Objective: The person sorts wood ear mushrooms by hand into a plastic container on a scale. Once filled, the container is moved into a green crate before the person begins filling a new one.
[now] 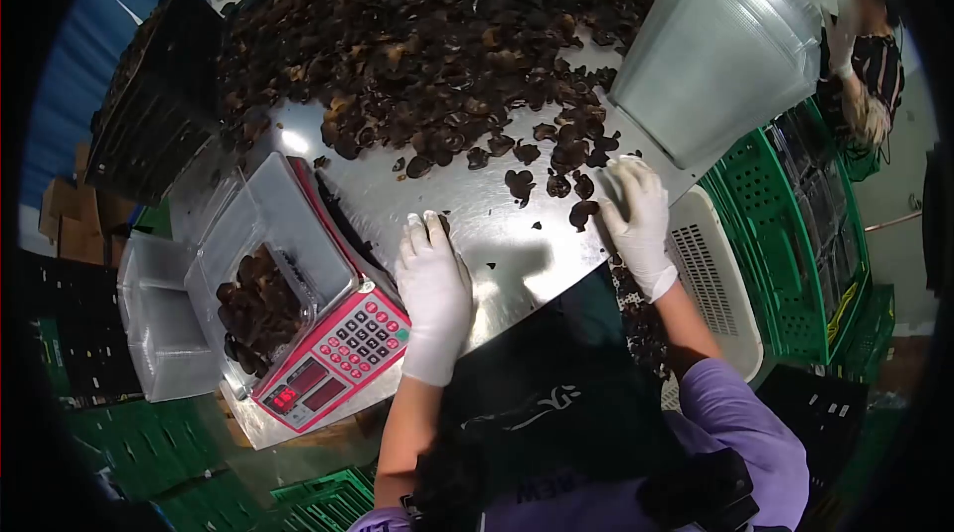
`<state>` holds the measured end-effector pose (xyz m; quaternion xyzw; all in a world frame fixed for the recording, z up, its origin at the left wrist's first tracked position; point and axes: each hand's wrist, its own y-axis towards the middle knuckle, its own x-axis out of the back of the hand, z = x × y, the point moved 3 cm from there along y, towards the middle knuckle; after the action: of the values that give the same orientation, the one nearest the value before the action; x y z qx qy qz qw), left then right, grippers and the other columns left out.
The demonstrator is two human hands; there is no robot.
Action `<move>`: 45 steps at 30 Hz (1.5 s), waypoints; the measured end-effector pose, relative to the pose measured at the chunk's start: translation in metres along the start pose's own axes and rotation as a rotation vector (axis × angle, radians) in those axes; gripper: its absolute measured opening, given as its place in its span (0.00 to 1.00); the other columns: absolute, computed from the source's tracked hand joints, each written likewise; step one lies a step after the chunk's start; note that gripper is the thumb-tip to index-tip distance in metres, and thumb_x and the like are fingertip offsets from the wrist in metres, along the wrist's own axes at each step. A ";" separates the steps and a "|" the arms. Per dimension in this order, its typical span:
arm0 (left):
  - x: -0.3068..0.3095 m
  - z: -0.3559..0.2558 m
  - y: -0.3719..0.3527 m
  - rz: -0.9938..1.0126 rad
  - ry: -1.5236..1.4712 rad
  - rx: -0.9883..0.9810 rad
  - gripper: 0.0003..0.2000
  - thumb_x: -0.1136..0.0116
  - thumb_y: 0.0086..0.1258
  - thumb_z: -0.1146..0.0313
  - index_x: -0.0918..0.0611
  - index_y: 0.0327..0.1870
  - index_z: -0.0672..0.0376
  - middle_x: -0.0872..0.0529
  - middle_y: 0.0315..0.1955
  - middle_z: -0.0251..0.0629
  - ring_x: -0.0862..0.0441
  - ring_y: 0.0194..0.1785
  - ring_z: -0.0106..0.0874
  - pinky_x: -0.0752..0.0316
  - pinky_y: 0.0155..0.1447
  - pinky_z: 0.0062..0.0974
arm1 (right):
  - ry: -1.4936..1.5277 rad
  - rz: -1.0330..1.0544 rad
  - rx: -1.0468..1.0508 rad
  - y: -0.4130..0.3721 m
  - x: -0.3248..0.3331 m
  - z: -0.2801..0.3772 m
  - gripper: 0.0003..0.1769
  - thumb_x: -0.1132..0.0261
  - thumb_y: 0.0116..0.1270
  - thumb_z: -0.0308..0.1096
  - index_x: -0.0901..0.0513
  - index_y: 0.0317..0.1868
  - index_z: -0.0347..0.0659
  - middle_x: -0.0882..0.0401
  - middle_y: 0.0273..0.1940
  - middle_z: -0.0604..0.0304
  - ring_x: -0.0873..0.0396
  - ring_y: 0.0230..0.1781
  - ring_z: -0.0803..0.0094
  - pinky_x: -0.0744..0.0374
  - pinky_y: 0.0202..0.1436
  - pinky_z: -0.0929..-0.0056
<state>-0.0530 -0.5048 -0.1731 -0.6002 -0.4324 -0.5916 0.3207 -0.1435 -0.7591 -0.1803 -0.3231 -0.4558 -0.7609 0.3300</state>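
My left hand, in a white glove, lies on the metal table just right of the red and white scale. Its fingers are stretched forward, with a small dark scrap beside the fingertips. My right hand, also gloved, rests at the table's right edge with thumb and fingers apart. Loose dark wood ear mushrooms lie close to its left, and neither hand visibly holds one. On the scale is a clear plastic container with a clump of wood ear mushrooms in it.
A large heap of wood ears covers the table's far side. Stacked clear containers stand at right and left. A white basket and green crates are on the right, near another person.
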 end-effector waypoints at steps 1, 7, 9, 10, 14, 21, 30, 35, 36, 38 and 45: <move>-0.008 0.000 0.007 0.014 0.105 -0.024 0.25 0.49 0.66 0.70 0.30 0.65 0.65 0.24 0.59 0.51 0.27 0.62 0.44 0.32 0.64 0.39 | 0.036 -0.031 0.082 0.006 -0.002 0.009 0.26 0.32 0.54 0.33 0.22 0.55 0.42 0.25 0.57 0.54 0.29 0.61 0.54 0.31 0.61 0.57; -0.011 -0.003 0.032 -0.138 0.190 -0.058 0.05 0.44 0.60 0.70 0.18 0.36 0.56 0.20 0.34 0.38 0.24 0.45 0.37 0.31 0.50 0.37 | 0.054 0.143 0.347 0.040 -0.047 0.067 0.23 0.37 0.55 0.29 0.21 0.55 0.45 0.23 0.55 0.56 0.29 0.63 0.57 0.35 0.67 0.56; -0.007 -0.003 0.034 -0.189 0.077 -0.038 0.06 0.42 0.59 0.71 0.18 0.36 0.57 0.20 0.34 0.38 0.24 0.45 0.38 0.31 0.50 0.38 | -0.083 0.314 0.457 0.038 -0.068 0.072 0.23 0.41 0.56 0.30 0.21 0.55 0.47 0.22 0.54 0.57 0.29 0.64 0.58 0.39 0.70 0.51; -0.003 -0.003 0.036 -0.240 -0.038 -0.013 0.07 0.40 0.57 0.71 0.19 0.36 0.57 0.21 0.33 0.39 0.24 0.45 0.38 0.30 0.50 0.38 | -0.169 0.293 0.509 0.038 -0.074 0.074 0.21 0.40 0.55 0.30 0.19 0.52 0.47 0.20 0.51 0.58 0.27 0.61 0.59 0.40 0.71 0.51; -0.018 0.000 0.044 -0.089 -1.405 0.325 0.05 0.46 0.64 0.78 0.20 0.39 0.61 0.16 0.39 0.40 0.17 0.38 0.31 0.23 0.39 0.26 | 0.046 0.216 0.391 0.036 -0.053 0.060 0.21 0.37 0.54 0.32 0.18 0.51 0.48 0.18 0.44 0.61 0.24 0.55 0.62 0.40 0.71 0.54; -0.019 -0.025 0.088 0.106 -1.843 0.320 0.14 0.45 0.60 0.73 0.19 0.48 0.61 0.15 0.38 0.39 0.18 0.37 0.30 0.25 0.41 0.23 | 1.744 0.257 -0.660 0.026 0.010 -0.017 0.24 0.44 0.63 0.23 0.29 0.61 0.35 0.26 0.57 0.50 0.20 0.51 0.68 0.16 0.45 0.77; -0.035 -0.060 0.119 -0.285 -0.230 -0.089 0.04 0.35 0.57 0.68 0.18 0.31 0.52 0.18 0.30 0.35 0.18 0.36 0.38 0.24 0.39 0.33 | 0.654 0.091 -0.268 0.061 -0.011 -0.013 0.13 0.29 0.56 0.31 0.15 0.43 0.41 0.27 0.26 0.65 0.28 0.25 0.76 0.27 0.32 0.78; -0.022 -0.036 0.100 -0.054 -1.669 0.299 0.03 0.47 0.61 0.78 0.20 0.29 0.60 0.16 0.38 0.39 0.17 0.38 0.31 0.26 0.37 0.22 | 0.492 0.178 -0.225 0.068 -0.041 -0.010 0.11 0.29 0.54 0.35 0.16 0.38 0.44 0.24 0.36 0.59 0.23 0.37 0.65 0.26 0.41 0.71; -0.016 -0.035 0.096 0.039 -1.946 0.328 0.04 0.47 0.61 0.77 0.20 0.34 0.60 0.15 0.43 0.42 0.16 0.41 0.34 0.24 0.38 0.21 | 0.610 0.107 -0.231 0.067 -0.038 -0.014 0.09 0.29 0.55 0.35 0.16 0.36 0.42 0.24 0.36 0.59 0.23 0.38 0.66 0.25 0.42 0.72; -0.017 -0.029 0.093 0.229 -2.217 0.394 0.08 0.49 0.62 0.75 0.21 0.41 0.59 0.15 0.44 0.45 0.15 0.44 0.36 0.21 0.39 0.24 | 1.190 0.132 -0.430 0.059 -0.034 -0.022 0.07 0.35 0.63 0.31 0.18 0.34 0.36 0.20 0.41 0.61 0.21 0.40 0.73 0.25 0.38 0.78; -0.037 -0.049 0.107 0.356 -1.919 0.291 0.15 0.42 0.69 0.68 0.19 0.53 0.63 0.14 0.37 0.39 0.16 0.36 0.25 0.26 0.31 0.17 | 2.003 0.258 -0.600 0.052 -0.016 -0.051 0.18 0.41 0.68 0.31 0.24 0.57 0.36 0.18 0.48 0.55 0.17 0.43 0.71 0.20 0.31 0.83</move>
<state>0.0251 -0.5988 -0.1912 -0.8366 -0.4811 0.2618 -0.0110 -0.1027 -0.8212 -0.1876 0.3386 0.2700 -0.7211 0.5408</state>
